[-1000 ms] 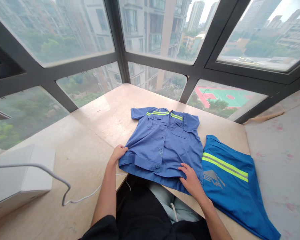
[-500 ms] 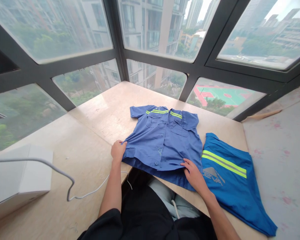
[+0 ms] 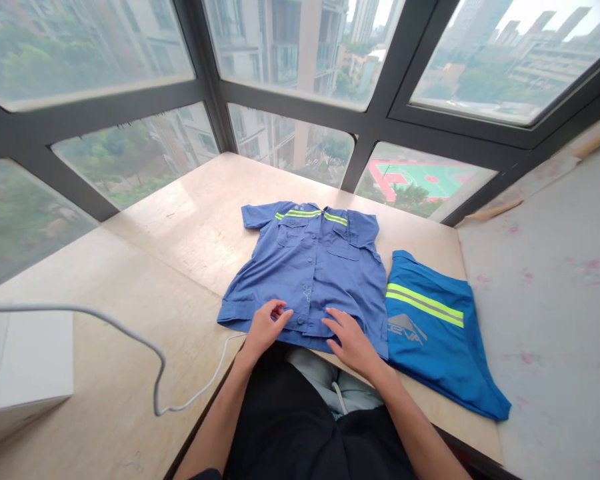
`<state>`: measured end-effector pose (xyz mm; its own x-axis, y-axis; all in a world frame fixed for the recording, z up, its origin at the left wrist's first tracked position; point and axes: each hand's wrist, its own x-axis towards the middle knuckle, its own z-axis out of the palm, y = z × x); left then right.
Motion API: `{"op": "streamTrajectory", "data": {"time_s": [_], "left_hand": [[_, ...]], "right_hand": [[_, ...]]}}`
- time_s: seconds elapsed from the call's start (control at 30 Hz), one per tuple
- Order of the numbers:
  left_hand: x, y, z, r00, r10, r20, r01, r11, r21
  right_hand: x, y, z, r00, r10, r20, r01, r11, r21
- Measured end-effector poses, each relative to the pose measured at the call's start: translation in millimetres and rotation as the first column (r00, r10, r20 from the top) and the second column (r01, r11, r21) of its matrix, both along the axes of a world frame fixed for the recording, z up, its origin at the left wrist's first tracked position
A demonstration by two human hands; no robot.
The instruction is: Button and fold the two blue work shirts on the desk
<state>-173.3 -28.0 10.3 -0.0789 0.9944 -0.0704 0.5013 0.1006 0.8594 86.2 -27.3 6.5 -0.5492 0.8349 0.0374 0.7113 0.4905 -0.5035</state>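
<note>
A blue short-sleeved work shirt (image 3: 290,267) lies front side up on the pale ledge (image 3: 180,233), its collar towards the windows and its hem towards me. Yellow-green stripes cross its chest, and buttons run down the middle. My left hand (image 3: 267,327) is over the hem, left of the button line, fingers bent and apart, holding nothing. To the right of the buttons, my right hand (image 3: 347,337) rests at or just above the hem with fingers spread. Whether either hand touches the cloth is hard to tell.
A brighter blue folded garment (image 3: 430,353) with a yellow-green and grey stripe lies right of the shirt. At the left stand a white box (image 3: 35,360) and a grey cable (image 3: 160,373). Dark window frames (image 3: 290,110) edge the ledge; a flowered wall (image 3: 545,300) closes the right.
My left hand has let go of the shirt's left side and moved right to the hem's middle. My right hand has shifted left. The shirt's lower left corner now lies flatter. The view has shifted.
</note>
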Motion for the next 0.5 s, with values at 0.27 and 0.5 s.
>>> {"op": "streamTrajectory", "data": {"time_s": [0.27, 0.5], "left_hand": [[23.9, -9.0, -29.0, 0.951, -0.017, -0.308, 0.036, 0.998, 0.057], [22.6, -6.9, -23.0, 0.943, -0.052, -0.329, 0.059, 0.998, 0.013]], "right_hand": [[-43.2, 12.8, -0.5, 0.996, 0.059, 0.066, -0.059, 0.998, -0.002], [-14.1, 22.9, 0.0, 0.726, -0.55, -0.413, 0.501, 0.834, -0.23]]}}
